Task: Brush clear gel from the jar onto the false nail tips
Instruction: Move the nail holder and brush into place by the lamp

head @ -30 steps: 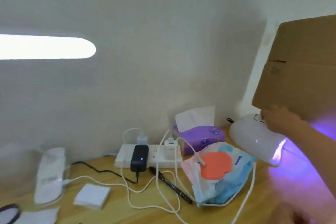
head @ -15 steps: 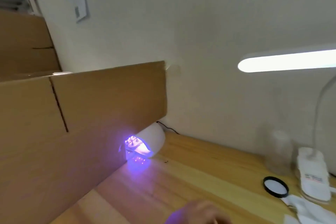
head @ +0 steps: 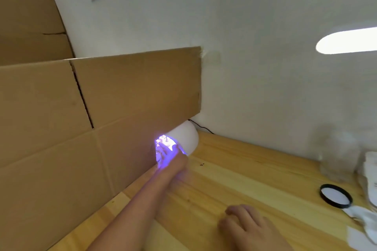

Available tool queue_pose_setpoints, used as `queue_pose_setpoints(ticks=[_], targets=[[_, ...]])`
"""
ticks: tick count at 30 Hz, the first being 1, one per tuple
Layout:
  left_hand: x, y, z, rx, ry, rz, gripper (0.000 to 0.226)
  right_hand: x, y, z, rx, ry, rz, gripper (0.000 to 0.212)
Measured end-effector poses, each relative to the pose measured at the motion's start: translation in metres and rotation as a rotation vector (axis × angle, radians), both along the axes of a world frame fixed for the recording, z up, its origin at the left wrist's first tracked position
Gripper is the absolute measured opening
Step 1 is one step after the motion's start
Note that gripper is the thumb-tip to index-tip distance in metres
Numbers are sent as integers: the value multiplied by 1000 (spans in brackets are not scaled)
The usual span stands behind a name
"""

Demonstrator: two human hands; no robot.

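At the far side of the table: a white curing lamp stands against the wall, half hidden behind a big cardboard sheet; purple light comes out of its opening.
Left hand: it reaches into the lamp opening, fingers stretched forward and lit purple; if it holds anything I cannot tell, because of the glare.
Right hand: it rests palm down on the wooden table at the near edge, fingers loosely bent, holding nothing that I can see.
False nail tips: small pale shapes show in the glow by the left fingers, too bright to say what they are.
Right side: a round black lid lies flat on the table, white papers just beside it.
Far right: blurred clear containers near the wall, below a bright lamp bar.
Cable: thin and black, it runs from behind the lamp along the wall.
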State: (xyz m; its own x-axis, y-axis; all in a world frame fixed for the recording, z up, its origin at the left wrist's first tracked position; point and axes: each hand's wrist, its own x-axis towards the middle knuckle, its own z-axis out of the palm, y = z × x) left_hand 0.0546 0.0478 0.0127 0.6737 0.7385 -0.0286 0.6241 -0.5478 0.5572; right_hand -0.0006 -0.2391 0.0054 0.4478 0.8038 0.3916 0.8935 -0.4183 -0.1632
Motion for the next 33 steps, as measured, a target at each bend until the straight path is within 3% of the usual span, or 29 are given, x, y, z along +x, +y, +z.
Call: queue_pose_setpoints(ticks=[2, 4, 6, 10, 12, 16, 18, 24, 29, 33], targets=[[3, 5, 4, -1, 20, 19, 46, 3, 28, 9, -1, 13, 55, 50], [3, 8, 6, -30, 56, 23, 48, 12, 40, -1, 66, 205, -1, 45], [-2, 9, 7, -72, 67, -18, 48, 18, 41, -14, 149, 263, -28, 41], [-6, 9, 13, -58, 62, 4, 52, 18, 40, -16, 312, 466, 120, 37], [-9, 10, 15, -60, 78, 5, 47, 18, 38, -17, 407, 477, 136, 47], [-13, 7, 18, -79, 93, -4, 23, 18, 36, -15, 492, 520, 139, 43], [-11, 4, 18, -112, 76, -45, 45, 19, 34, -16, 507, 546, 124, 41], [-18, 5, 27, -108, 154, -9, 62, 17, 32, -13, 510, 531, 122, 31], [-22, -8, 22, -75, 52, 36, 40, 17, 31, -14, 511, 529, 139, 32], [-67, -28, 6, 29, 110, -149, 38, 17, 32, -15, 526, 504, 136, 26]])
